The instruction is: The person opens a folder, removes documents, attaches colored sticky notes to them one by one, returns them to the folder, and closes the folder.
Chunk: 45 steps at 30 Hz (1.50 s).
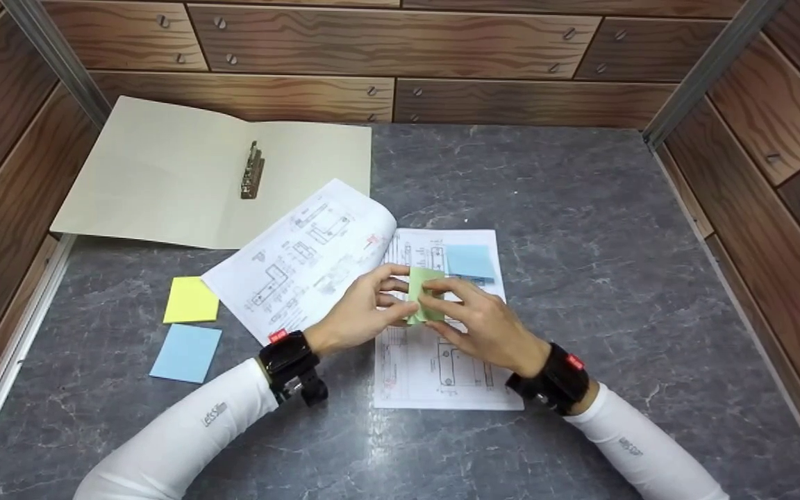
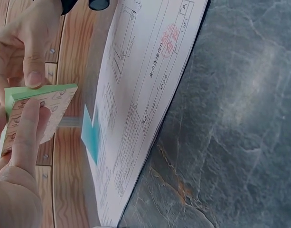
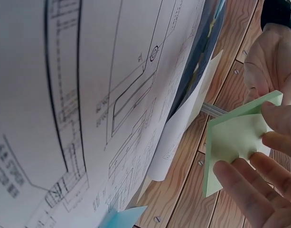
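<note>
A pad of green sticky notes (image 1: 414,295) is held up over the printed drawing sheets (image 1: 410,378). My left hand (image 1: 355,309) grips the pad, its fingers against the patterned back (image 2: 55,107) in the left wrist view. At the front, my right hand (image 1: 487,323) pinches the top green note (image 3: 235,135) at one edge with thumb and finger, while other fingertips touch its face. That note bows slightly away from the pad in the right wrist view. A blue sticky note (image 1: 469,261) is stuck on the sheet just beyond my right hand.
Left of the sheets lie a yellow sticky pad (image 1: 192,300) and a blue sticky pad (image 1: 186,353). An opened cream folder (image 1: 164,167) with a metal clip (image 1: 252,173) lies behind. One drawing page (image 1: 303,257) is turned over to the left. Wood-patterned panels (image 1: 393,42) enclose the table.
</note>
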Each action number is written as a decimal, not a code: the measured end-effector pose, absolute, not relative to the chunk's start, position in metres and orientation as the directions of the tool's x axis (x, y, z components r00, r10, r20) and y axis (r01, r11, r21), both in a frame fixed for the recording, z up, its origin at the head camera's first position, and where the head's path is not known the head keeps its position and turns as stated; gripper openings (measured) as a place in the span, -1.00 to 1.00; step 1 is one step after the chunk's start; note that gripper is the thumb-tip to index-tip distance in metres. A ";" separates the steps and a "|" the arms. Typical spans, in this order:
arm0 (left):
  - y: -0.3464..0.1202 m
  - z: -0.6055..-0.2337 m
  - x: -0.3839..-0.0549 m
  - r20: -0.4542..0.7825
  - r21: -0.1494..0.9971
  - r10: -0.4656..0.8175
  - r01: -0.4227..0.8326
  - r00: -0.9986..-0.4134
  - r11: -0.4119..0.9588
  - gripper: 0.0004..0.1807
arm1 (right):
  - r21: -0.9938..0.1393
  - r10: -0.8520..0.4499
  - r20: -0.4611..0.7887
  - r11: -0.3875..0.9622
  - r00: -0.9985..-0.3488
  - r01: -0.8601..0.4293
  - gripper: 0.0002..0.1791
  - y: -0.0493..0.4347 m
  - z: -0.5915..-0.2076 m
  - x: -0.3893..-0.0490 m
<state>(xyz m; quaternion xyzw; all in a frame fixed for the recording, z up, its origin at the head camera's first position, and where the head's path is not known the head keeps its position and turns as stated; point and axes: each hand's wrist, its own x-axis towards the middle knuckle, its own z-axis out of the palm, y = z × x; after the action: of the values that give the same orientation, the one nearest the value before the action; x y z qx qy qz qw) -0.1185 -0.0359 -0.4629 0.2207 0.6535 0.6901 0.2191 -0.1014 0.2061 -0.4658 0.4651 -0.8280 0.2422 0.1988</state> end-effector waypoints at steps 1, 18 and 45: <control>-0.036 -0.463 -0.118 0.016 0.998 0.589 -0.019 -0.808 -0.053 -0.38 | -0.215 -0.674 0.554 0.450 -0.488 -0.866 -0.48 0.206 -0.466 -0.101; -0.035 -0.464 -0.119 0.037 0.999 0.597 0.011 -0.801 -0.047 -0.36 | -0.318 -0.576 0.612 0.448 -0.542 -0.836 -0.68 0.204 -0.466 -0.100; -0.035 -0.467 -0.120 0.022 1.000 0.505 0.018 -0.863 -0.013 -0.35 | -0.471 -0.420 0.669 0.398 -0.613 -0.787 -0.83 0.217 -0.459 -0.098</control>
<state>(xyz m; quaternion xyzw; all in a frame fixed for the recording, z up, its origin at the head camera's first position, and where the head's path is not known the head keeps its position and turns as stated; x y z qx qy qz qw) -0.1202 -0.0353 -0.4670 0.1923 0.6797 0.6851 0.1777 -0.0980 0.2173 -0.4590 0.3754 -0.8039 0.4002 0.2293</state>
